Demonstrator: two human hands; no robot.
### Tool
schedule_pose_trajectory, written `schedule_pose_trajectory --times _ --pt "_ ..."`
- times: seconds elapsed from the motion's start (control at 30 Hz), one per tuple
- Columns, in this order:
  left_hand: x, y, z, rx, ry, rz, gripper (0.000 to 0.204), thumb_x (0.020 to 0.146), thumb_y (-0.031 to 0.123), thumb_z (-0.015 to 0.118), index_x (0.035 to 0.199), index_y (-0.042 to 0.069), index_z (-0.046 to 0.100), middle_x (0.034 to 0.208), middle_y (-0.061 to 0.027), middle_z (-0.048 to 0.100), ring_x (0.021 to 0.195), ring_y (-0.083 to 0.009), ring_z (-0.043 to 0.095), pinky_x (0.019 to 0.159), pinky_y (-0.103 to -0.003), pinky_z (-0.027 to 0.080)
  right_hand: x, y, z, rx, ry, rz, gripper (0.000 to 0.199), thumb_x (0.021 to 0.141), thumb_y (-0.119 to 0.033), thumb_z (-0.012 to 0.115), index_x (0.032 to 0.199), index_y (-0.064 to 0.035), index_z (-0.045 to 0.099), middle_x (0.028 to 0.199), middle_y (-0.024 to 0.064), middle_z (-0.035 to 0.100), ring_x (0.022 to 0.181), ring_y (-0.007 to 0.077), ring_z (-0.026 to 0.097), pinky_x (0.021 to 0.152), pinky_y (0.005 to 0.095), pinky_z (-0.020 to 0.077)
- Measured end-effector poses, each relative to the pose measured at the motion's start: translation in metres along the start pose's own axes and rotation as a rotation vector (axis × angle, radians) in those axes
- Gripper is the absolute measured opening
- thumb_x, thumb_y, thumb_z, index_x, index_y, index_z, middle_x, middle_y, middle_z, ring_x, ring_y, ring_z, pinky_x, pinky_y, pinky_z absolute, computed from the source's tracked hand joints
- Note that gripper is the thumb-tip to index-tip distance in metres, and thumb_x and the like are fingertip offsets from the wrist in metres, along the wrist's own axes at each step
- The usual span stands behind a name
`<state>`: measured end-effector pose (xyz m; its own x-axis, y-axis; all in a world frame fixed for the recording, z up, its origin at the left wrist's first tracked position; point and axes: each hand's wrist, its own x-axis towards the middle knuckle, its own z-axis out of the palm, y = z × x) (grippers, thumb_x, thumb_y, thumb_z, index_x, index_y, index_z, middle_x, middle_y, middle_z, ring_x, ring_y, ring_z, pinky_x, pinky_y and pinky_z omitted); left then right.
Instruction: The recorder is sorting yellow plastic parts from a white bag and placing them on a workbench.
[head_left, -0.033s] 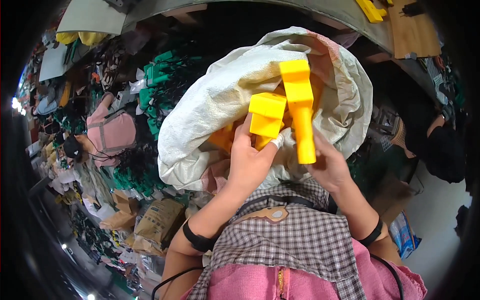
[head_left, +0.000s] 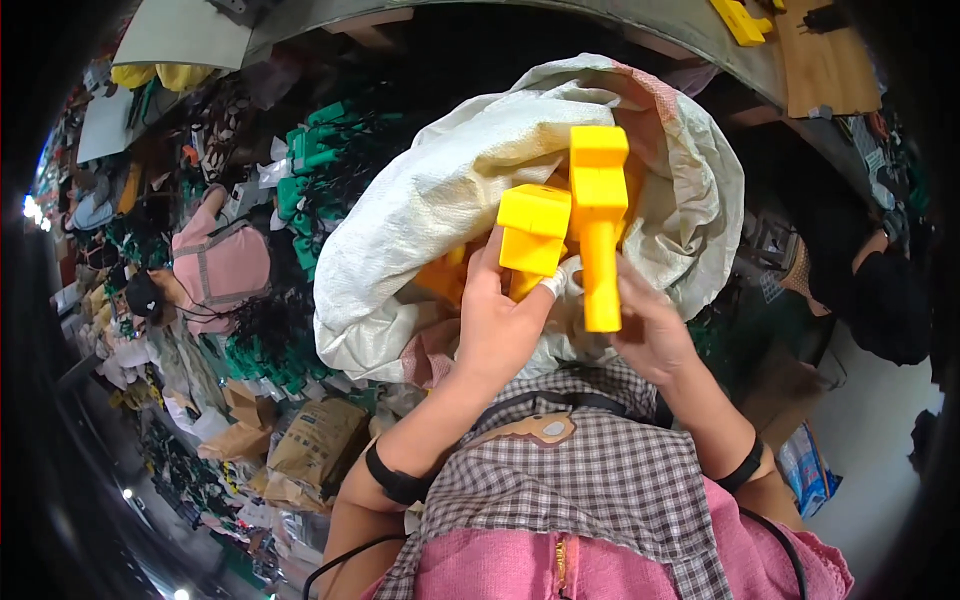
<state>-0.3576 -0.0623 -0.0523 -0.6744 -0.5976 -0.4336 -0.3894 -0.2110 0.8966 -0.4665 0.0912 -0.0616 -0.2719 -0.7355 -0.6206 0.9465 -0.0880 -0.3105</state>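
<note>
Yellow block point(head_left: 535, 225) in left fingers point(head_left: 486, 268), handled piece point(head_left: 600, 195) alongside, wide-open sack rim point(head_left: 712, 160) around

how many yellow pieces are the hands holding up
2: a shorter yellow piece in the left hand and a longer yellow piece in the right hand. Other yellow pieces inside the white sack are partly hidden and not counted.

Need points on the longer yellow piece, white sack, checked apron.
Longer yellow piece point(head_left: 600, 240): head view, on its shaft.
White sack point(head_left: 440, 190): head view, on its left wall.
Checked apron point(head_left: 580, 475): head view, fabric below the tan patch point(head_left: 548, 428).
</note>
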Motion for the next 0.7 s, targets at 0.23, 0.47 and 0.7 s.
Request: schedule_pose_trajectory --times 0.23,0.47,0.7 --pt "-0.009 0.017 0.005 -0.309 0.005 -0.020 0.048 0.086 -0.009 0.063 0.130 -0.001 0.046 0.122 -0.0085 0.054 0.114 -0.0175 0.057 0.099 -0.031 0.047 -0.005 0.003 -0.007 -0.154 -0.163 0.114 0.064 0.097 -0.024 0.062 0.151 -0.0053 0.033 0.138 0.0071 0.052 0.129 0.0212 0.050 0.109 0.0376 0.0397" --pt "-0.016 0.027 0.003 -0.272 0.012 0.030 0.052 0.088 -0.007 0.062 0.134 0.000 0.040 0.124 -0.0093 0.055 0.116 -0.0179 0.057 0.100 -0.031 0.047 -0.008 -0.004 -0.008 -0.200 -0.289 0.164 0.065 0.097 -0.025 0.061 0.151 -0.0046 0.032 0.142 0.0099 0.047 0.132 0.0220 0.046 0.109 0.0387 0.0393" --pt "-0.021 0.015 0.003 -0.246 0.007 0.044 0.056 0.088 -0.005 0.059 0.137 0.000 0.035 0.128 -0.0107 0.047 0.118 -0.0208 0.053 0.103 -0.034 0.043 -0.003 -0.001 -0.003 -0.201 -0.293 0.176 0.064 0.098 -0.024 0.061 0.151 -0.0045 0.032 0.142 0.0100 0.047 0.131 0.0225 0.048 0.110 0.0389 0.0393"
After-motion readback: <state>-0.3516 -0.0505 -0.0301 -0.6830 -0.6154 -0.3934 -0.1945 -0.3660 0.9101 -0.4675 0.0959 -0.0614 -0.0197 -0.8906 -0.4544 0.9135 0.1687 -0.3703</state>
